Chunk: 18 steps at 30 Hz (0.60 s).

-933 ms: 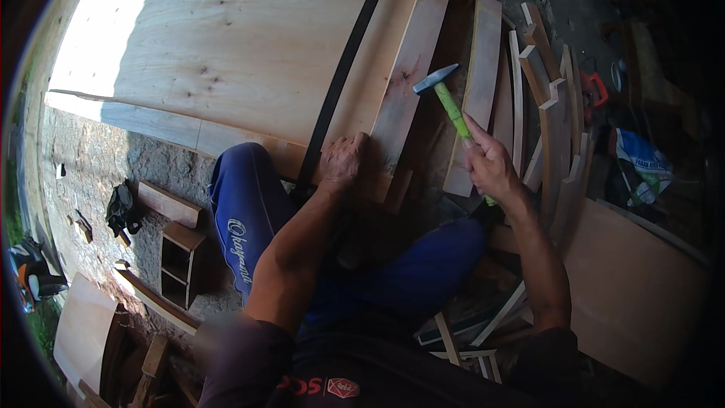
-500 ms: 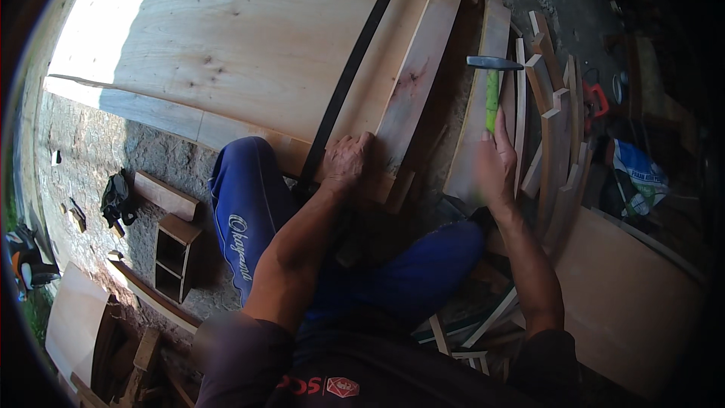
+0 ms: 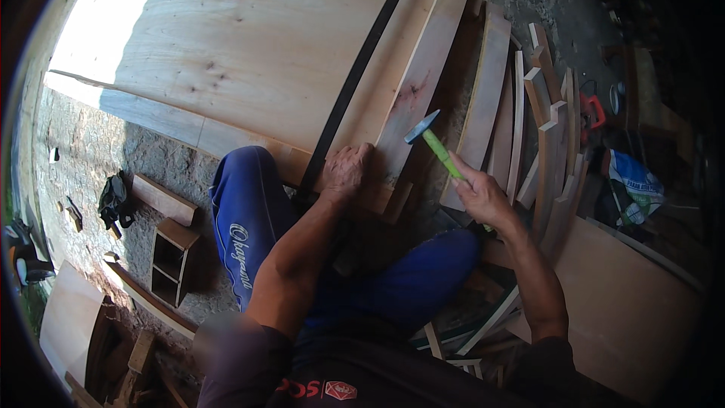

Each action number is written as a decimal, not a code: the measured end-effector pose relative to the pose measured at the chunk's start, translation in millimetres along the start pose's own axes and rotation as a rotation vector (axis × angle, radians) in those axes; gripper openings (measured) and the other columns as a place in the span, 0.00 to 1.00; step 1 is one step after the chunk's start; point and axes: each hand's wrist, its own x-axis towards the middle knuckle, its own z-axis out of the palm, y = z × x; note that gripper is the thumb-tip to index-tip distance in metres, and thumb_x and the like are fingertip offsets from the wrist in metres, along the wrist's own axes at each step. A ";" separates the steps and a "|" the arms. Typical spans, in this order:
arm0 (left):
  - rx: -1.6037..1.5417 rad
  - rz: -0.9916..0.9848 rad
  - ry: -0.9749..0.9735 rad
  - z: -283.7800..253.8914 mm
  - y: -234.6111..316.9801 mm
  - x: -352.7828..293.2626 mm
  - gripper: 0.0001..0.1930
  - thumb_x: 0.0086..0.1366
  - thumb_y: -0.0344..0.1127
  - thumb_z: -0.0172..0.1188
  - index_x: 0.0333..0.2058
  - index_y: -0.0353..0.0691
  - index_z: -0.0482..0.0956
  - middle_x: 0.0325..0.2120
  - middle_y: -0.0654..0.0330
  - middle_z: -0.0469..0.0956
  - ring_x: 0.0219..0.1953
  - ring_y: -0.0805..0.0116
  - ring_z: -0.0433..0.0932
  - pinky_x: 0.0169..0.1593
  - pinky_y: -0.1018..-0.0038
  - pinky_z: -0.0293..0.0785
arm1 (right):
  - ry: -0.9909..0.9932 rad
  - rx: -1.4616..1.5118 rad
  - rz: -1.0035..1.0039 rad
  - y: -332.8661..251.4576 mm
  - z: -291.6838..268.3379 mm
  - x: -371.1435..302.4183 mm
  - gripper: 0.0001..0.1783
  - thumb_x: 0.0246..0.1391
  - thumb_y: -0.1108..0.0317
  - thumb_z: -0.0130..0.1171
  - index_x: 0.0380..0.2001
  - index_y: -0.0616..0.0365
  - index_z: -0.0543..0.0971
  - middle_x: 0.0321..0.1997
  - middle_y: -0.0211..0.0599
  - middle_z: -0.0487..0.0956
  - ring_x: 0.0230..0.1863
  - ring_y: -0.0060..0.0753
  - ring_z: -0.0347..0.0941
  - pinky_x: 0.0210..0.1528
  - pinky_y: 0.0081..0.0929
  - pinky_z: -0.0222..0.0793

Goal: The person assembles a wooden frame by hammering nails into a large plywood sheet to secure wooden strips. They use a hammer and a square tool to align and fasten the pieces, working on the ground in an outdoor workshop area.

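Observation:
My right hand point(image 3: 483, 195) is closed round the green handle of a hammer point(image 3: 440, 154). Its metal head points up and left, above the board edge and apart from the wood. My left hand point(image 3: 347, 170) rests at the near right corner of a large wooden panel point(image 3: 264, 53), between a black strip point(image 3: 362, 64) and a pale side board point(image 3: 420, 79). The left fingers are bent and pressed together by that board; whatever they hold, if anything, is hidden. The panel lies flat in front of my blue-clad knees.
Several curved wooden pieces point(image 3: 540, 94) stand to the right, with a plastic bag point(image 3: 634, 185) and a plywood sheet point(image 3: 619, 302) beyond them. On the left lie a small wooden box point(image 3: 174, 257), a wood block point(image 3: 162, 198) and a black cloth-like item point(image 3: 115, 200).
The hammer has swung down and left from upright, its head now nearer the side board. My right hand has moved slightly left and lower. My left hand stays at the corner.

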 end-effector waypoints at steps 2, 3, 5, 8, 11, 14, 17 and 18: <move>-0.012 -0.002 -0.025 1.2 0.8 -13.4 0.12 0.64 0.31 0.50 0.46 0.51 0.73 0.33 0.61 0.81 0.42 0.57 0.81 0.47 0.58 0.73 | 0.314 0.264 0.030 -21.0 -21.4 0.0 0.30 0.70 0.72 0.50 0.74 0.55 0.62 0.38 0.39 0.80 0.34 0.22 0.73 0.40 0.21 0.72; -0.032 0.010 -0.023 -0.4 2.1 -12.8 0.12 0.63 0.31 0.50 0.46 0.51 0.73 0.33 0.61 0.81 0.42 0.57 0.81 0.47 0.58 0.73 | 0.508 0.424 0.007 -27.5 -16.2 -0.2 0.30 0.70 0.72 0.50 0.74 0.55 0.62 0.36 0.36 0.79 0.33 0.20 0.70 0.39 0.20 0.71; -0.046 0.025 -0.028 -1.1 6.8 -11.5 0.12 0.63 0.31 0.51 0.46 0.51 0.72 0.33 0.61 0.81 0.43 0.57 0.81 0.47 0.58 0.73 | 0.609 0.175 -0.130 -2.6 12.6 -2.0 0.31 0.70 0.71 0.52 0.74 0.54 0.61 0.40 0.44 0.81 0.38 0.22 0.74 0.42 0.22 0.72; -0.020 0.044 -0.021 -0.1 3.7 -0.9 0.13 0.63 0.30 0.51 0.46 0.51 0.72 0.33 0.60 0.81 0.43 0.56 0.81 0.47 0.59 0.74 | -0.186 -0.206 -0.192 46.2 37.6 -18.6 0.32 0.70 0.69 0.53 0.74 0.54 0.61 0.47 0.56 0.83 0.46 0.26 0.80 0.49 0.26 0.73; -0.022 0.001 -0.015 9.1 -4.1 -21.0 0.13 0.63 0.31 0.51 0.46 0.51 0.72 0.32 0.60 0.81 0.42 0.56 0.81 0.46 0.60 0.74 | 0.221 0.077 -0.027 -21.3 -11.0 -5.9 0.31 0.71 0.70 0.51 0.74 0.55 0.60 0.44 0.51 0.86 0.40 0.30 0.81 0.50 0.28 0.75; -0.056 0.017 -0.003 7.1 2.5 -11.0 0.12 0.64 0.32 0.51 0.46 0.51 0.72 0.32 0.60 0.81 0.41 0.56 0.81 0.46 0.60 0.74 | 0.639 0.273 -0.069 -9.5 9.9 0.5 0.32 0.70 0.72 0.50 0.74 0.56 0.60 0.36 0.37 0.79 0.33 0.23 0.71 0.40 0.23 0.69; -0.048 -0.006 -0.024 9.3 1.8 -10.6 0.10 0.66 0.34 0.51 0.45 0.51 0.72 0.31 0.58 0.81 0.40 0.54 0.81 0.46 0.59 0.74 | -0.064 -0.044 0.030 7.2 38.8 -10.4 0.34 0.67 0.71 0.55 0.74 0.55 0.61 0.41 0.60 0.83 0.48 0.35 0.81 0.58 0.28 0.70; -0.073 -0.017 -0.040 7.2 3.7 -12.1 0.09 0.67 0.36 0.51 0.45 0.50 0.71 0.31 0.56 0.81 0.40 0.53 0.80 0.46 0.58 0.73 | -0.158 -0.087 -0.041 10.4 36.2 -8.4 0.34 0.66 0.71 0.56 0.74 0.54 0.61 0.39 0.60 0.83 0.47 0.35 0.81 0.58 0.27 0.69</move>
